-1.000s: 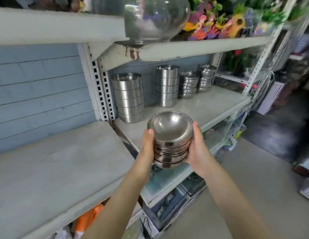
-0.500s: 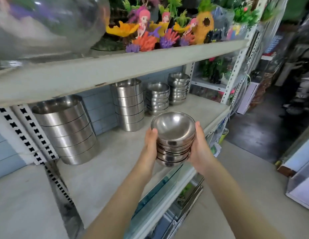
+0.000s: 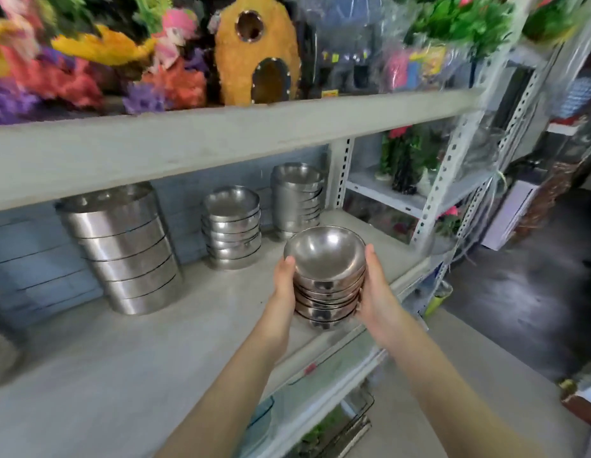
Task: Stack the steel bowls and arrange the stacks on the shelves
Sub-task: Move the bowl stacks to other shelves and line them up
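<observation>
Both hands, left hand (image 3: 284, 285) and right hand (image 3: 375, 295), clasp the stack of steel bowls (image 3: 325, 276) between them; best lowered level onto the shelf (image 3: 188, 325) just below.

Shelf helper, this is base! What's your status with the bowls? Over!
Left hand and right hand both grip the bowl stack, one each side. Stack over the shelf near its front edge. Shelved stacks behind, none in the way.
</observation>
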Demonstrator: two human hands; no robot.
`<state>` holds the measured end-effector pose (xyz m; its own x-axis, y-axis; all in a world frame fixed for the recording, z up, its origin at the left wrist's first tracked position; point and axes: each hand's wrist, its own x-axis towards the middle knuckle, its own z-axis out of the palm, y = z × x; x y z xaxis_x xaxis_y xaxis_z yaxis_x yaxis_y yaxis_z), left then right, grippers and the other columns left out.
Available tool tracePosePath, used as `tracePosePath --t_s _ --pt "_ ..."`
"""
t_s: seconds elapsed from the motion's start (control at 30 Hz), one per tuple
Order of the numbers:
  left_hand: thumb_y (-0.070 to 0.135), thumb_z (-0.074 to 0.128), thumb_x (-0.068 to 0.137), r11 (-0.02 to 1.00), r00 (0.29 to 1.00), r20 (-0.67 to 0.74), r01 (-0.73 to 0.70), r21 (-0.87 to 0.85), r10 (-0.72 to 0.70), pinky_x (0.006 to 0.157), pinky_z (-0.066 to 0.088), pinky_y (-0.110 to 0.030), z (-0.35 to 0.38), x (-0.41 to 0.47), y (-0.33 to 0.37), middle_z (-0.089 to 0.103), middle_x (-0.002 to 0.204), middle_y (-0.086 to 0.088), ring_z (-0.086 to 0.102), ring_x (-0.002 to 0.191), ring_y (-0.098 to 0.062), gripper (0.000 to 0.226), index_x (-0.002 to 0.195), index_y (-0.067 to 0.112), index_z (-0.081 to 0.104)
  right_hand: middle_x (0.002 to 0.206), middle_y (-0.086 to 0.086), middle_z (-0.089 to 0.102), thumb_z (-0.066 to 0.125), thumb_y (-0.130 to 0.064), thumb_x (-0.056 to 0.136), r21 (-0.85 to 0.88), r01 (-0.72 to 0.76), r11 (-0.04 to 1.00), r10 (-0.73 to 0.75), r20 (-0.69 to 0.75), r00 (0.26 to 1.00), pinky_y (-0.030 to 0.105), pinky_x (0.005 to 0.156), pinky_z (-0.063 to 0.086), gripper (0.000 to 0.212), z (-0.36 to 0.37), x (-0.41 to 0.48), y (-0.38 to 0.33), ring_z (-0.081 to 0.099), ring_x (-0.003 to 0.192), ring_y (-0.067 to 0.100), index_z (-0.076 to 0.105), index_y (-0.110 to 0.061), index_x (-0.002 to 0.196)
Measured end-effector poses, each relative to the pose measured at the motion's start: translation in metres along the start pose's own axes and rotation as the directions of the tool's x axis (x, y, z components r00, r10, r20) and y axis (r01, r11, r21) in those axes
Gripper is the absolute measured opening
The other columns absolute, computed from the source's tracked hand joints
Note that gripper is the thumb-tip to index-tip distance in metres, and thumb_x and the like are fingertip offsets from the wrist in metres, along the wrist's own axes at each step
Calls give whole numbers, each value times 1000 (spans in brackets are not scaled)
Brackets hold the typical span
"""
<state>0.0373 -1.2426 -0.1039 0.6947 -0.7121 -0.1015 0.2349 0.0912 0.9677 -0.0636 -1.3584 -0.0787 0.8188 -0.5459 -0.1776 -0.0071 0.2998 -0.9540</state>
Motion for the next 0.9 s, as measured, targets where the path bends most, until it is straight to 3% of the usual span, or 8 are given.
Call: tracePosePath --t_s 0.13,0.27,0.33,0.43,0.5,0.57,0.63,0.9 --pt "99 49 47 999 995 -100 27 -29 -30 114 35 -39 46 51 -10 57 137 7 51 125 -8 118 142 28 45 138 1 63 43 -85 78 16 -40 999 39 38 999 42 116 36 84 -57 57 -20 54 130 17 57 -28 139" --pt "93 52 52 1000 988 -150 21 -13 -23 96 43 -26 74 86 -14 58 127 9 55 110 -1 110 138 25 44 135 1 65 35 -74 92 68 -13 998 7 81 997 46 118 34 66 -88 97 -35 55 131 20 63 -29 131" --pt "92 50 58 1000 991 -134 18 18 -15 100 40 -26 86 101 -8 56 123 13 53 111 1 99 133 28 41 132 2 68 29 -65 99 107 53 993 -63 96 993 45 117 36 61 -97 114 -42 58 128 20 64 -25 130" --pt "71 35 92 996 994 -113 21 86 -11 105 22 -21 96 128 -2 36 130 23 31 126 3 57 136 37 27 128 4 70 27 -59 102 141 136 981 -148 76 986 43 114 39 59 -106 133 -49 61 124 19 64 -21 129" --pt "71 26 93 992 994 -113 17 128 -3 111 16 -23 100 145 -6 27 141 26 22 131 6 65 149 39 21 127 4 70 28 -57 103 148 162 976 -175 77 982 43 114 39 58 -115 147 -49 62 124 19 65 -21 127" --pt "93 25 74 987 991 -134 46 153 -26 121 16 -38 105 163 -14 28 153 25 23 142 0 87 148 47 27 130 4 69 30 -58 102 152 166 974 -180 88 980 44 115 38 58 -125 162 -51 61 126 20 63 -20 132" --pt "104 26 57 986 983 -175 82 145 -56 121 16 -47 106 187 -26 30 155 25 21 146 -2 101 145 55 30 131 4 68 30 -57 103 153 171 973 -187 96 978 45 115 37 57 -133 181 -55 60 126 20 62 -19 133" --pt "95 45 65 1000 950 -313 -20 3 20 120 22 -46 127 246 -29 35 153 25 32 143 -5 92 146 53 32 138 6 63 36 -65 97 158 68 985 -103 225 969 49 119 32 66 -152 266 -72 56 132 23 58 -20 140"
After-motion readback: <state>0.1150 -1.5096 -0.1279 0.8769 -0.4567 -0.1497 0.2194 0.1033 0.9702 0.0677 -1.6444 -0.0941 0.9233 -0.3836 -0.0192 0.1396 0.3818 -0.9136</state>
